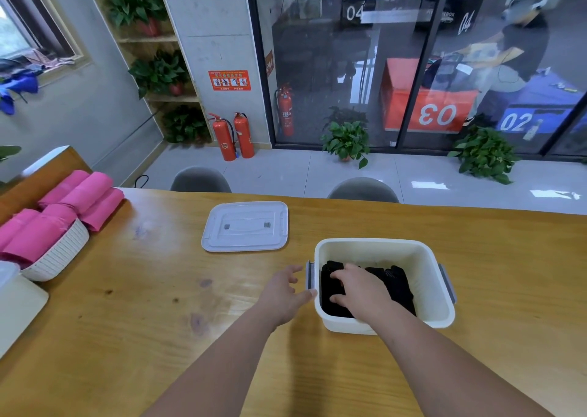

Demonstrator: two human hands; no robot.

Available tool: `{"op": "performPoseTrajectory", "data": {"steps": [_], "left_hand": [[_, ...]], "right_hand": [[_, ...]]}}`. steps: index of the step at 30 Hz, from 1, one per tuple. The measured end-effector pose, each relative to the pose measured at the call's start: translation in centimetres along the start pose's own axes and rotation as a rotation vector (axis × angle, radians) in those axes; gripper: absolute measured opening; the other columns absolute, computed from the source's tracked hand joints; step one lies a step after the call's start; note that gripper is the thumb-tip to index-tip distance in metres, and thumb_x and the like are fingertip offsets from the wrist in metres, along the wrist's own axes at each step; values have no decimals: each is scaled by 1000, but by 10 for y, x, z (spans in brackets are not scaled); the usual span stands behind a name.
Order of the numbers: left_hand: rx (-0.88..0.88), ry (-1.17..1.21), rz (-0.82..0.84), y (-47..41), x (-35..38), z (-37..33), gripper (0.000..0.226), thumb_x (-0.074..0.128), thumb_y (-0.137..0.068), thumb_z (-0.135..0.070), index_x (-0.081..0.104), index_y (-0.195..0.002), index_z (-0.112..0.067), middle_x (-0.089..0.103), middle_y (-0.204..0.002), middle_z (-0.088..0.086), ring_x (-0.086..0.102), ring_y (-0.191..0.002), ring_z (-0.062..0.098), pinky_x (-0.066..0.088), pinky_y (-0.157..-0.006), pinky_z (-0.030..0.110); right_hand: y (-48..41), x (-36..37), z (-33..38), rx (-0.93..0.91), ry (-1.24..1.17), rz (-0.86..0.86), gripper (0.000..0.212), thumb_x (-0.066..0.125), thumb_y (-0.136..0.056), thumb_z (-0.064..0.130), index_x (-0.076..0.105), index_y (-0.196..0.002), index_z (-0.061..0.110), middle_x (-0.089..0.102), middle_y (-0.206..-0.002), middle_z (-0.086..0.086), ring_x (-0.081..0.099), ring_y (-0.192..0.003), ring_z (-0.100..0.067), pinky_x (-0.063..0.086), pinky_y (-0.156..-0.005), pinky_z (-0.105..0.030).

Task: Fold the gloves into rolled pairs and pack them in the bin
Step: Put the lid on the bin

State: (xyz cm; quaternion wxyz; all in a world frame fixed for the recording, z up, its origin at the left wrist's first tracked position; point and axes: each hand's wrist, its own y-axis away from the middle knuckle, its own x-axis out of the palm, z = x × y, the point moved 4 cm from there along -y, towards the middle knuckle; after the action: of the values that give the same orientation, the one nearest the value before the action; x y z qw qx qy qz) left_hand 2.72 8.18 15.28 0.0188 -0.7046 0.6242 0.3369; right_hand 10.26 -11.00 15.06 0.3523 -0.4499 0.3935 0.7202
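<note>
Inside the white bin (427, 277) at the near right of the counter (152, 327), the black gloves (397, 284) lie as dark bundles on the floor of the box, at least two side by side, though the black knit makes it hard to count them or to tell how tightly each is rolled. The right hand (362, 289) reaches down into the bin over the left-hand bundle, with fingers on its far part and thumb on its near part, so the grip looks closed around that bundle, seating it against the left wall. The left hand (282, 296) hovers just outside the bin's left wall near the grey latch, its grip wide and holding nothing. No loose gloves show on the counter, so the task seems close to done: what is left looks like settling this bundle and letting go. The clear lid (246, 226) lies flat on the counter beyond the left hand, apart from the bin. Each bundle's long axis runs from the near wall toward the far wall, the right one slightly slanted, and which end is cuff cannot be told.
</note>
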Motion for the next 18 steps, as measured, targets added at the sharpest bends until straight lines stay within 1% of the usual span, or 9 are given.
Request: {"op": "performPoseTrajectory", "data": {"steps": [3,6,8,11,14,17,18], "left_hand": [[-1,-60,2,1,-3,-1,76,79,-88,-53,44,-154,-39,54,-132,-7,61,-116,14,54,-100,39],[-3,-83,-1,5,-6,-2,76,78,-89,-55,45,-155,-37,54,-131,-8,61,-116,14,53,-97,36],[-1,-86,-11,8,-9,-5,75,77,-89,-55,45,-154,-36,54,-131,-8,61,-117,14,52,-95,34],[1,-95,-25,13,-13,-8,73,76,-91,-55,45,-154,-36,55,-130,-8,62,-115,14,53,-93,33],[10,-121,-52,19,-19,-9,71,73,-92,-57,46,-154,-35,55,-132,-7,61,-115,14,55,-95,35],[5,-125,-84,25,-27,-12,69,71,-94,-58,46,-153,-35,56,-134,-6,59,-115,15,53,-89,32],[2,-122,-98,27,-30,-12,68,71,-94,-58,46,-153,-35,57,-135,-6,59,-116,15,53,-89,31]], "right_hand": [[5,-5,0,-14,-2,-9,58,69,-97,50,50,-150,36,54,-129,9,62,-112,-19,54,-86,-37],[10,-14,-4,-19,-49,-35,56,69,-96,50,52,-148,37,56,-125,10,63,-112,-17,55,-89,-38],[13,-20,-6,-25,-82,-47,57,70,-96,50,54,-148,37,57,-127,11,63,-115,-15,55,-92,-37],[16,-30,-8,-31,-133,-50,57,69,-96,52,54,-149,37,58,-132,12,61,-118,-11,53,-96,-33],[16,-40,-7,-18,-210,-55,54,68,-97,53,55,-147,36,59,-128,14,60,-114,-9,51,-95,-31],[13,-47,-3,2,-311,-52,52,67,-97,54,58,-143,33,62,-125,15,60,-115,-11,52,-99,-34],[12,-48,-1,2,-342,-51,51,67,-97,55,59,-143,33,63,-124,16,60,-115,-12,51,-100,-35]]}}
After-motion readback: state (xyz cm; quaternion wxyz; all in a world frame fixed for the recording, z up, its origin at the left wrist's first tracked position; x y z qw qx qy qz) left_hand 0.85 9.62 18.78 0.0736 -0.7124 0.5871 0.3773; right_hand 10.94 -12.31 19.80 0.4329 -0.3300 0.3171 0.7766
